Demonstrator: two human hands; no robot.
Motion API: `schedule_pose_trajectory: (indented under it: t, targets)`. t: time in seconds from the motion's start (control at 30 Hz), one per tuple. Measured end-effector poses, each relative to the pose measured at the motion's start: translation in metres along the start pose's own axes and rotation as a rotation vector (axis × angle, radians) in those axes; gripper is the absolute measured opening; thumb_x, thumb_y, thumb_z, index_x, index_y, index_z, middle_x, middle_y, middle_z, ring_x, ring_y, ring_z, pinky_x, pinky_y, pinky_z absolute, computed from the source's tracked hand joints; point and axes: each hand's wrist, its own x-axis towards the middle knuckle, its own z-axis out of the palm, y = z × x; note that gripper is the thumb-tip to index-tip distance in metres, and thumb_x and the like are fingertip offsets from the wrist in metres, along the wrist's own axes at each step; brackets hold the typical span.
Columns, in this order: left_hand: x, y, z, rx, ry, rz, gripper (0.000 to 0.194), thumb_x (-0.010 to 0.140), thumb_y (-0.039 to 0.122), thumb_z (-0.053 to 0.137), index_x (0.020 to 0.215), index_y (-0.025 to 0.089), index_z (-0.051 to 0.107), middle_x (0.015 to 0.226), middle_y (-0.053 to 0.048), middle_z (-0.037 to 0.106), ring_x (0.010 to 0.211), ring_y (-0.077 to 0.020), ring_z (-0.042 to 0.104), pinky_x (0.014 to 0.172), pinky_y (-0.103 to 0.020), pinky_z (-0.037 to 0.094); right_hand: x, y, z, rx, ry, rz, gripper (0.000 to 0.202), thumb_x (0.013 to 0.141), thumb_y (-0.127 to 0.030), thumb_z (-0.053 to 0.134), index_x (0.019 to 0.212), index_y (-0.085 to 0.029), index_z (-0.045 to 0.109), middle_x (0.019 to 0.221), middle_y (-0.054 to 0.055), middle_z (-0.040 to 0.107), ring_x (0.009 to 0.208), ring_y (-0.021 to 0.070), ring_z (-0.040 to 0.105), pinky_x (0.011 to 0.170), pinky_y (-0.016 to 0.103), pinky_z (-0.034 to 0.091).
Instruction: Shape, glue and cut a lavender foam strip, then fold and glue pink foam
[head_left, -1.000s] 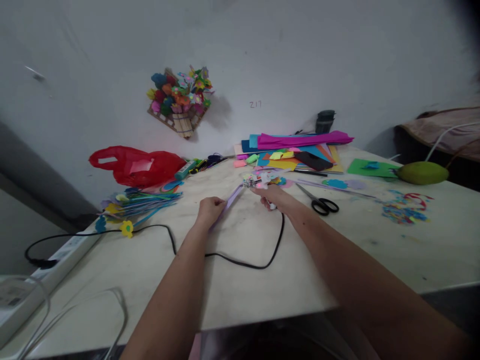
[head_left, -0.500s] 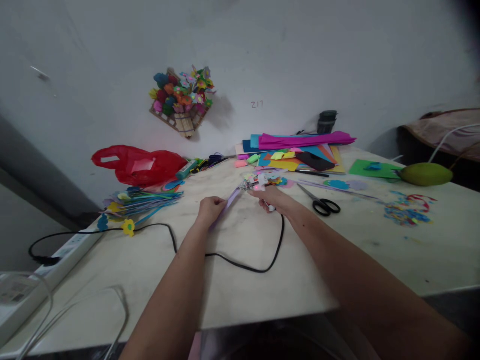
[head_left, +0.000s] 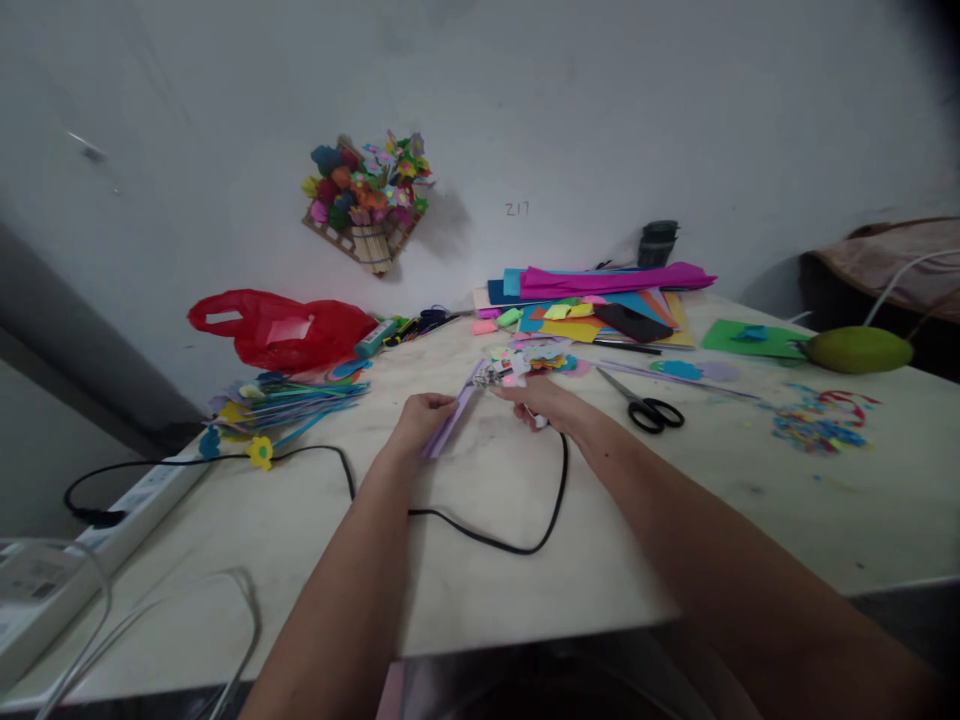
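1. Head view: on the pale bench lie black-handled scissors, just right of the right wrist; other places are given from them.
2. Left of the scissors, a purple strip slants up from the bench side nearer the wearer. The left hand has a narrow grip, pinching the strip's edge between thumb and fingers.
3. Between strip and scissors, the right hand has its grip closed around a corded tool, partly hidden by the fingers. The tool's silvery front end is beside the strip's far end; whether they touch cannot be told.
4. A black cord loops on the near-left side of the scissors and runs to a power strip far to their left.
5. Well left of the scissors lie stemmed paper flowers, with a red bag just behind them.
6. Beyond the scissors, coloured sheets lie beneath a magenta roll.
7. To the scissors' right are small paper scraps, with a green fruit farther back.
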Motion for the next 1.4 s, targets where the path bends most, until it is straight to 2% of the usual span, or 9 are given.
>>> schedule_pose_trajectory:
  t: [0.3, 0.47, 0.67, 0.87, 1.0, 1.1, 1.4]
  targets:
    - [0.000, -0.003, -0.002, -0.278, -0.093, -0.104, 0.049, 0.047, 0.037, 0.078, 0.086, 0.011, 0.068, 0.062, -0.003, 0.065, 0.052, -0.0116, 0.055, 0.048, -0.022, 0.038, -0.005, -0.004, 0.000, 0.042, -0.032, -0.028, 0.041, 0.069, -0.054, 0.064, 0.068, -0.017, 0.045, 0.045, -0.004, 0.050, 0.030, 0.0053, 0.038, 0.029, 0.018, 0.032]
    - [0.002, -0.004, -0.003, -0.376, -0.160, -0.152, 0.055, 0.039, 0.029, 0.082, 0.089, 0.010, 0.068, 0.065, -0.003, 0.066, 0.052, -0.0109, 0.055, 0.050, -0.023, 0.041, -0.005, -0.005, 0.001, 0.040, -0.024, -0.019, 0.042, 0.070, -0.054, 0.063, 0.075, -0.015, 0.049, 0.050, -0.002, 0.055, 0.030, 0.0051, 0.038, 0.028, 0.018, 0.030]
    - [-0.002, 0.000, -0.003, -0.449, -0.232, -0.183, 0.053, 0.042, 0.024, 0.082, 0.091, 0.010, 0.068, 0.065, -0.003, 0.066, 0.051, -0.0097, 0.055, 0.050, -0.022, 0.042, -0.005, -0.007, 0.002, 0.055, -0.005, -0.012, 0.044, 0.073, -0.058, 0.057, 0.076, -0.015, 0.049, 0.053, -0.001, 0.055, 0.030, 0.0051, 0.038, 0.028, 0.019, 0.031]
    - [0.000, 0.000, -0.005, -0.399, -0.192, -0.172, 0.049, 0.046, 0.025, 0.080, 0.092, 0.011, 0.069, 0.060, 0.000, 0.063, 0.046, -0.0051, 0.049, 0.046, -0.018, 0.036, -0.004, -0.006, 0.003, 0.057, 0.015, -0.021, 0.046, 0.071, -0.061, 0.057, 0.075, -0.016, 0.047, 0.055, 0.000, 0.056, 0.030, 0.0047, 0.039, 0.028, 0.019, 0.031]
    - [0.004, -0.003, -0.004, -0.333, -0.167, -0.104, 0.044, 0.053, 0.036, 0.075, 0.089, 0.011, 0.069, 0.066, -0.002, 0.063, 0.043, -0.0038, 0.044, 0.040, -0.018, 0.029, -0.006, -0.008, 0.004, 0.036, 0.012, -0.009, 0.047, 0.070, -0.063, 0.056, 0.072, -0.017, 0.045, 0.049, -0.001, 0.054, 0.028, 0.0048, 0.037, 0.028, 0.019, 0.030]
    - [0.005, -0.004, -0.003, -0.293, -0.115, -0.104, 0.038, 0.060, 0.042, 0.069, 0.082, 0.011, 0.069, 0.062, -0.002, 0.062, 0.041, -0.0042, 0.041, 0.039, -0.018, 0.027, -0.008, -0.010, 0.005, 0.016, 0.011, -0.008, 0.048, 0.069, -0.064, 0.057, 0.070, -0.018, 0.044, 0.047, -0.001, 0.053, 0.029, 0.0054, 0.038, 0.028, 0.018, 0.031]
    - [0.003, -0.001, -0.001, -0.317, -0.056, -0.114, 0.028, 0.064, 0.031, 0.066, 0.083, 0.012, 0.069, 0.055, 0.002, 0.059, 0.041, -0.0055, 0.042, 0.041, -0.019, 0.028, -0.015, -0.016, 0.009, 0.008, -0.025, -0.023, 0.045, 0.070, -0.060, 0.058, 0.065, -0.018, 0.042, 0.043, -0.003, 0.050, 0.028, 0.0053, 0.037, 0.028, 0.018, 0.030]
